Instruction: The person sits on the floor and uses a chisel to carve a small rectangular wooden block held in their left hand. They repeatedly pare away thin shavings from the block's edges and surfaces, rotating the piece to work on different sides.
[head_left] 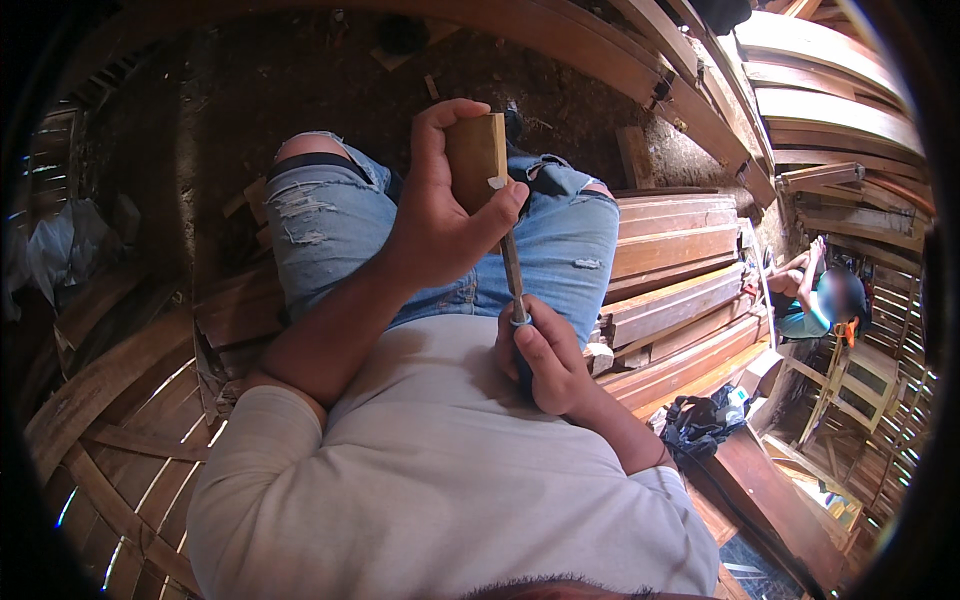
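My left hand (450, 215) grips a small flat wooden block (474, 160) upright above my knees, fingers behind it and thumb reaching toward its lower right corner. A chisel (512, 262) with a long metal blade and a dark handle is closed in my right hand (548, 362), held close to my belly. The blade points away from me, up toward the block. Its tip lies by my left thumb at the block's lower edge, where a small pale shaving or cut spot (496, 183) shows. Whether the edge bites into the wood cannot be made out.
Stacked planks (670, 240) lie close on my right, with a black plastic bag (700, 425) behind them. Long beams (590, 60) run across the far side. Another person (825, 300) sits farther right near a wooden chair frame (860, 385). Clear plastic (65, 245) lies at left.
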Available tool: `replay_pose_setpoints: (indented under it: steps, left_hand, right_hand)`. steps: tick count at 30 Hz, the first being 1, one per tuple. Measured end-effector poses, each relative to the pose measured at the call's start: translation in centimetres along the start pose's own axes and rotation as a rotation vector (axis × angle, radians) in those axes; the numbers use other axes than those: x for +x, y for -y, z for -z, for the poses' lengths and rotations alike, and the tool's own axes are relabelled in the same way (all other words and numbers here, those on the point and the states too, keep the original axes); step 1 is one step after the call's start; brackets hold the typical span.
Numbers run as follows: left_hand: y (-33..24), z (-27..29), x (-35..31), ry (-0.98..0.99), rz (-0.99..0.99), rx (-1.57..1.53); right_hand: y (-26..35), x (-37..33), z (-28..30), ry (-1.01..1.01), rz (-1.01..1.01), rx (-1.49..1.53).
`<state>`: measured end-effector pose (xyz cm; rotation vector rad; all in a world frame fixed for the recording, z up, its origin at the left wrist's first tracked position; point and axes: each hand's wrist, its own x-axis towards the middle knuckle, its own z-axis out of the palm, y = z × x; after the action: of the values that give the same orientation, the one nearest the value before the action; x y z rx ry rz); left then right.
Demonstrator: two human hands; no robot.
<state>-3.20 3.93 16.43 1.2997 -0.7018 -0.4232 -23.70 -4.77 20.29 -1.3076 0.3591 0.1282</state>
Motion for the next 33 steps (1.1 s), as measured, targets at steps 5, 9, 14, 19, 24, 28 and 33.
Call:
replay_pose_setpoints:
  steps: [5, 9, 14, 19, 24, 28, 33]
  left_hand:
    - [0.4, -0.2, -0.2, 0.002, 0.017, 0.023]
    - [-0.1, -0.9, -0.5, -0.006, 0.066, -0.083]
    - [0.5, -0.8, -0.7, -0.018, -0.022, 0.104]
    - [0.5, -0.6, -0.5, -0.009, -0.052, 0.134]
    - [0.1, -0.2, -0.3, 0.038, -0.055, 0.159]
    - [-0.3, -0.5, -0.4, 0.046, -0.013, 0.067]
    - [-0.5, -0.8, -0.5, 0.039, -0.037, 0.069]
  right_hand:
    - [-0.2, 0.0, 0.0, -0.005, -0.006, 0.02]
    - [-0.7, -0.2, 0.2, 0.005, 0.01, -0.003]
    - [-1.1, -0.5, 0.0, -0.015, 0.022, -0.013]
    - [-1.0, -0.4, -0.2, -0.043, 0.018, -0.047]
    - [-1.3, -0.5, -0.1, -0.054, 0.03, -0.113]
    - [-1.1, -0.5, -0.4, -0.071, 0.062, -0.151]
    - [-1.1, -0.6, -0.5, -0.092, 0.057, -0.16]
